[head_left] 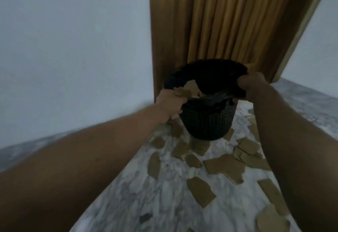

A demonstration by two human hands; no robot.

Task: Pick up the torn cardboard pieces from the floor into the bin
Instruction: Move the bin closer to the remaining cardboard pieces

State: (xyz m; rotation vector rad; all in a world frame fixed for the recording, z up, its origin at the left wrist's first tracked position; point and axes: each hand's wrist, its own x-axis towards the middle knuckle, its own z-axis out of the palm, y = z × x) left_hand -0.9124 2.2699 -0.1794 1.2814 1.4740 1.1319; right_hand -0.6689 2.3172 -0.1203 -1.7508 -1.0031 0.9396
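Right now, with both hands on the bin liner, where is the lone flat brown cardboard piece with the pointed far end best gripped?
Take the flat brown torn cardboard piece at its wide, jagged near edge, coming from above on the person's side. It lies flat and alone on the grey marble floor, so that free edge probably needs lifting before pinching.

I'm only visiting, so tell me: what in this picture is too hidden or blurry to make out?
Head view, how full the bin is: the liner, gripped by both hands, shadows all but a few cardboard pieces at its mouth.
Head view, floor pieces at right: the forearm behind the right hand covers some; the bottom edge cuts one off.
Head view, left hand: blur hides whether it pinches cardboard along with the liner.
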